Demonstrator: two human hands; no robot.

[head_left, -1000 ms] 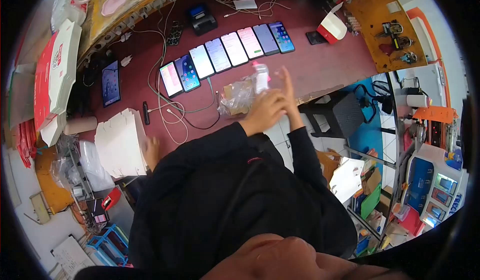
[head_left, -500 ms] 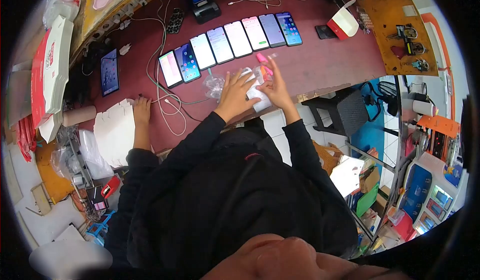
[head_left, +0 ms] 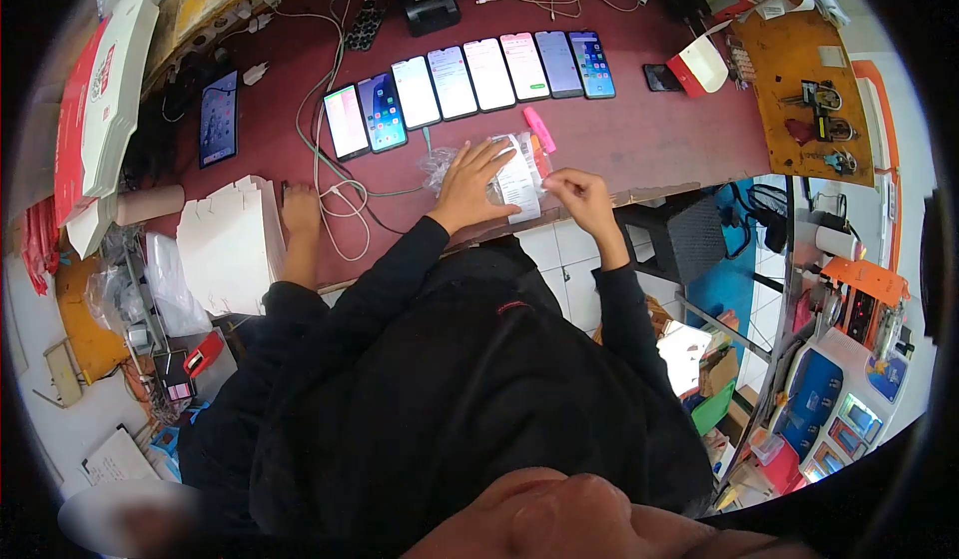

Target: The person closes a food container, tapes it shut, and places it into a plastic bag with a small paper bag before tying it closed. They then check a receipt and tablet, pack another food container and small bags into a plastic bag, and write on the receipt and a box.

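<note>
— While your left hand [head_left: 468,185] lies flat with fingers spread on the paper slip [head_left: 518,175], what is your right doing?

— Your right hand [head_left: 581,198] pinches the slip's near edge, fingers closed on it. Slip: white, narrow, printed, thin; it rests at the front edge of the maroon tabletop [head_left: 649,129], partly over a crinkled clear plastic bag [head_left: 437,167].

— Around it?

— Pink marker [head_left: 539,126] just beyond. Row of phones [head_left: 470,75], screens lit, glossy. White cables [head_left: 335,199] looped. Another person's hand [head_left: 299,210] rests by a stack of white cardboard [head_left: 228,246].
</note>
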